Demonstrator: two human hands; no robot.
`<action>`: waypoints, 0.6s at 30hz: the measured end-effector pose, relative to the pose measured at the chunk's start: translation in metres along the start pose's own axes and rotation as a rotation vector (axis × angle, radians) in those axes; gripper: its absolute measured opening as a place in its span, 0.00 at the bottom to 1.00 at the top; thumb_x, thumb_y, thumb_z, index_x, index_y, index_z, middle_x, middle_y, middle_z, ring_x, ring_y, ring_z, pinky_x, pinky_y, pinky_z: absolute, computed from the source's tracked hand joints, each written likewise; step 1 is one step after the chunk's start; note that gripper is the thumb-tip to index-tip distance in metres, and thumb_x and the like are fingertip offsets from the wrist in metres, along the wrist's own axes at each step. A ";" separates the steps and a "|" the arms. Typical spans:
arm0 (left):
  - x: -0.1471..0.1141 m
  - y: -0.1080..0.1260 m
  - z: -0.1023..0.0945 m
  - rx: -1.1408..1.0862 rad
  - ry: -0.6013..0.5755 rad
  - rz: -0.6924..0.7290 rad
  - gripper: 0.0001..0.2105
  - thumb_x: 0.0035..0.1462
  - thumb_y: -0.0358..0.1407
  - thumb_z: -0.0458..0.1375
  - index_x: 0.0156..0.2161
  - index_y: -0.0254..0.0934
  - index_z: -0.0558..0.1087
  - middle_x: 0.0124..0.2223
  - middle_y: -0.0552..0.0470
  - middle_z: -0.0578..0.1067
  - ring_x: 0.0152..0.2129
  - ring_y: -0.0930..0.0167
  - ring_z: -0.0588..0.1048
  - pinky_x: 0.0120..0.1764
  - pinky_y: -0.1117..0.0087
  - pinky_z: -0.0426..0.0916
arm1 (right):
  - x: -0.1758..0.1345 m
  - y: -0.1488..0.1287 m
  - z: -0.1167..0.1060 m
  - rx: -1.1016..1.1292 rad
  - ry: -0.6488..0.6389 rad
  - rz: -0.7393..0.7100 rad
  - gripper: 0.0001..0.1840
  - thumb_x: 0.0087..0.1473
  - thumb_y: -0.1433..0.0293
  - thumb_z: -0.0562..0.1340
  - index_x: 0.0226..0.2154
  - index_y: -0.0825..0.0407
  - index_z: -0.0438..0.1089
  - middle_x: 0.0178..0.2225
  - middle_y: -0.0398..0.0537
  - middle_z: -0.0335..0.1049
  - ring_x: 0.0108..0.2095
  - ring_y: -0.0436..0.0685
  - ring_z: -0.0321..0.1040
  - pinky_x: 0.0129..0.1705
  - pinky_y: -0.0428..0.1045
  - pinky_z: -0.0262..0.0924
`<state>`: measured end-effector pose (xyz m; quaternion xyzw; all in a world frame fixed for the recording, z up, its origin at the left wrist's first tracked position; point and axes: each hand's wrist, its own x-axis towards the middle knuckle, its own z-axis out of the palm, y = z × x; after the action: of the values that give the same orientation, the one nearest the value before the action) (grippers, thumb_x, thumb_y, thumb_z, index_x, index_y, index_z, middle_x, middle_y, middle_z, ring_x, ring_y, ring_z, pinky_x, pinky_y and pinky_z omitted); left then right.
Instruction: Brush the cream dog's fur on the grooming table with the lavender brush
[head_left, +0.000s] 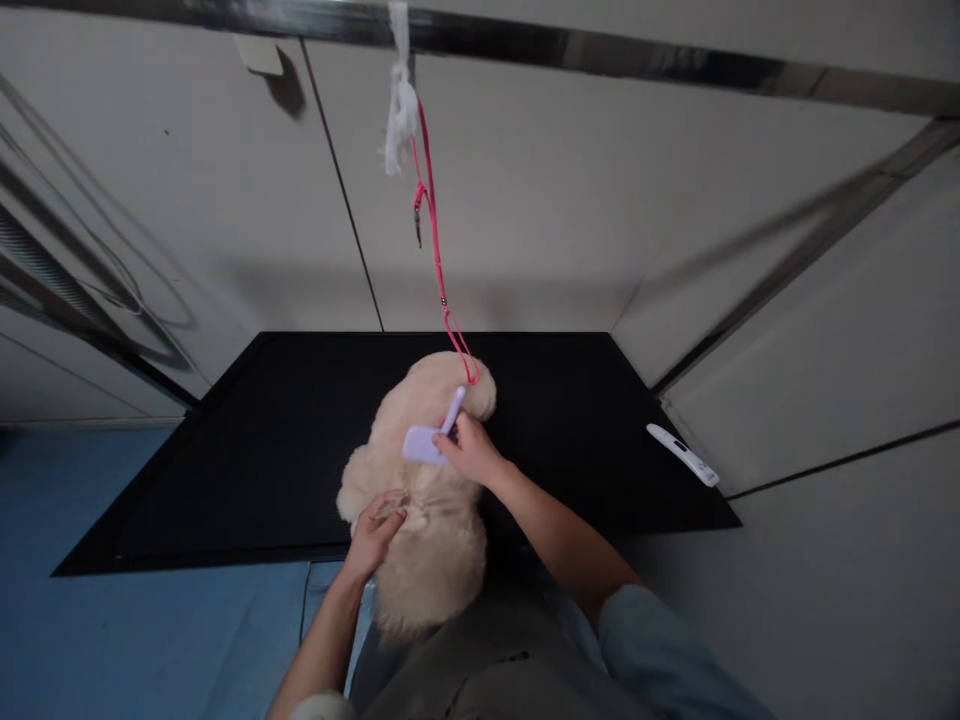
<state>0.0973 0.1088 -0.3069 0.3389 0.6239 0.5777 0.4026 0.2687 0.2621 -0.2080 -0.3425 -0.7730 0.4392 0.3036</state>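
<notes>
A fluffy cream-coloured dog (405, 400) is on the black table, reaching past the near edge towards me. My right hand (469, 450) grips a lilac slicker brush (421, 445), its broad head against the fur on the dog's back and its handle pointing up and away. Below and left of it, my left hand (379, 525) is closed on a tuft of the dog's fur (409, 500), thumb and fingers pinching it. A pink leash (436, 250) hangs down to the dog's far end, where its loop lies against the fur.
The black tabletop (225, 440) stands against a pale wall. Near its right edge lies a white clipper-like device (682, 455). A metal bar (600, 50) crosses overhead, with a white cloth strip (400, 110) tied to it. A ribbed hose (37, 260) hangs at left.
</notes>
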 end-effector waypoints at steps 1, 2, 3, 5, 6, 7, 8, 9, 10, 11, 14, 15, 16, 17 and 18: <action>-0.001 0.000 0.000 -0.029 -0.014 -0.031 0.31 0.35 0.59 0.73 0.38 0.36 0.79 0.35 0.45 0.83 0.30 0.61 0.81 0.36 0.62 0.77 | 0.000 -0.001 0.001 0.018 -0.097 -0.012 0.09 0.56 0.68 0.67 0.38 0.49 0.66 0.35 0.43 0.72 0.35 0.55 0.71 0.38 0.49 0.66; -0.001 0.001 0.000 -0.065 -0.022 -0.063 0.32 0.34 0.59 0.74 0.39 0.36 0.79 0.35 0.45 0.83 0.30 0.61 0.81 0.36 0.61 0.77 | 0.001 -0.001 0.001 0.026 -0.178 -0.017 0.09 0.56 0.69 0.67 0.37 0.49 0.66 0.33 0.42 0.72 0.33 0.54 0.71 0.36 0.48 0.65; -0.002 0.002 0.000 -0.095 -0.020 -0.086 0.33 0.33 0.59 0.74 0.40 0.36 0.79 0.37 0.44 0.84 0.32 0.61 0.82 0.37 0.61 0.77 | 0.002 -0.001 0.001 0.016 -0.200 -0.014 0.09 0.56 0.69 0.67 0.36 0.49 0.66 0.32 0.41 0.71 0.32 0.54 0.70 0.35 0.48 0.65; -0.003 0.004 0.000 -0.104 0.010 -0.090 0.34 0.32 0.59 0.74 0.41 0.36 0.79 0.40 0.43 0.84 0.34 0.60 0.82 0.39 0.61 0.77 | 0.004 -0.002 0.001 -0.044 -0.052 0.006 0.08 0.57 0.69 0.66 0.36 0.49 0.66 0.33 0.43 0.72 0.34 0.54 0.70 0.38 0.49 0.65; -0.003 0.004 0.000 -0.094 0.017 -0.090 0.35 0.32 0.60 0.74 0.41 0.36 0.79 0.40 0.43 0.84 0.35 0.59 0.82 0.39 0.61 0.77 | 0.006 -0.002 0.000 -0.064 0.039 0.013 0.07 0.58 0.69 0.66 0.38 0.49 0.66 0.35 0.44 0.72 0.35 0.55 0.70 0.39 0.50 0.65; -0.003 0.005 0.000 -0.081 0.013 -0.092 0.35 0.32 0.60 0.74 0.41 0.36 0.78 0.39 0.43 0.84 0.34 0.59 0.82 0.39 0.61 0.77 | 0.006 -0.002 0.000 -0.065 0.070 0.012 0.08 0.58 0.68 0.66 0.38 0.49 0.66 0.36 0.44 0.72 0.36 0.55 0.70 0.40 0.50 0.65; -0.003 0.005 0.000 -0.071 0.005 -0.093 0.35 0.32 0.61 0.73 0.41 0.36 0.78 0.39 0.44 0.84 0.33 0.59 0.82 0.38 0.61 0.77 | 0.007 -0.002 0.000 -0.053 0.021 -0.001 0.09 0.57 0.68 0.66 0.39 0.49 0.66 0.36 0.44 0.73 0.36 0.55 0.70 0.39 0.49 0.65; -0.004 0.005 0.000 -0.067 -0.004 -0.093 0.36 0.32 0.61 0.73 0.41 0.36 0.78 0.38 0.44 0.84 0.33 0.59 0.82 0.38 0.61 0.77 | 0.007 -0.003 0.001 -0.042 -0.078 -0.019 0.09 0.56 0.68 0.67 0.38 0.49 0.67 0.35 0.43 0.73 0.35 0.55 0.70 0.38 0.49 0.64; -0.004 0.005 -0.001 -0.072 -0.007 -0.093 0.36 0.32 0.62 0.73 0.42 0.36 0.78 0.39 0.44 0.84 0.33 0.59 0.82 0.38 0.61 0.77 | 0.008 -0.004 0.001 -0.038 -0.177 -0.031 0.09 0.56 0.68 0.68 0.37 0.49 0.67 0.33 0.42 0.72 0.33 0.54 0.69 0.36 0.48 0.64; -0.004 0.004 -0.001 -0.085 -0.005 -0.097 0.37 0.33 0.62 0.73 0.44 0.36 0.78 0.40 0.43 0.84 0.35 0.58 0.82 0.39 0.61 0.77 | 0.008 -0.005 0.001 -0.049 -0.226 -0.034 0.09 0.55 0.69 0.68 0.35 0.49 0.66 0.31 0.41 0.71 0.31 0.54 0.68 0.35 0.48 0.63; -0.005 0.000 -0.001 -0.121 0.025 -0.142 0.41 0.31 0.61 0.74 0.48 0.34 0.78 0.44 0.39 0.84 0.38 0.56 0.83 0.41 0.60 0.77 | 0.010 -0.009 0.000 -0.140 0.001 -0.013 0.07 0.58 0.69 0.65 0.35 0.49 0.66 0.31 0.43 0.71 0.32 0.54 0.67 0.36 0.49 0.62; -0.005 -0.001 -0.001 -0.125 0.037 -0.161 0.42 0.30 0.60 0.75 0.49 0.34 0.78 0.44 0.39 0.84 0.39 0.55 0.83 0.42 0.59 0.77 | 0.010 -0.010 0.000 -0.160 0.052 -0.014 0.06 0.59 0.69 0.65 0.36 0.49 0.65 0.32 0.43 0.71 0.33 0.54 0.68 0.37 0.49 0.61; -0.006 -0.003 -0.001 -0.124 0.051 -0.170 0.42 0.30 0.60 0.75 0.49 0.34 0.79 0.44 0.39 0.84 0.40 0.54 0.83 0.44 0.58 0.77 | 0.010 -0.012 0.001 -0.169 0.014 -0.028 0.07 0.58 0.68 0.66 0.36 0.49 0.66 0.32 0.43 0.71 0.33 0.54 0.68 0.37 0.49 0.61; -0.006 -0.005 -0.001 -0.122 0.070 -0.166 0.42 0.30 0.60 0.75 0.48 0.34 0.79 0.45 0.39 0.84 0.42 0.53 0.82 0.46 0.57 0.77 | 0.011 -0.013 0.001 -0.171 -0.086 -0.050 0.09 0.57 0.67 0.67 0.36 0.49 0.66 0.32 0.42 0.71 0.32 0.54 0.68 0.36 0.48 0.61; -0.007 -0.006 0.000 -0.119 0.088 -0.149 0.41 0.30 0.59 0.75 0.48 0.34 0.80 0.46 0.39 0.84 0.45 0.52 0.82 0.49 0.57 0.76 | 0.011 -0.014 0.002 -0.172 -0.195 -0.064 0.09 0.56 0.68 0.68 0.35 0.49 0.66 0.31 0.41 0.71 0.32 0.54 0.68 0.35 0.48 0.61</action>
<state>0.1003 0.1020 -0.3124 0.2412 0.6291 0.5966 0.4361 0.2570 0.2644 -0.1946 -0.2980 -0.8442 0.3928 0.2102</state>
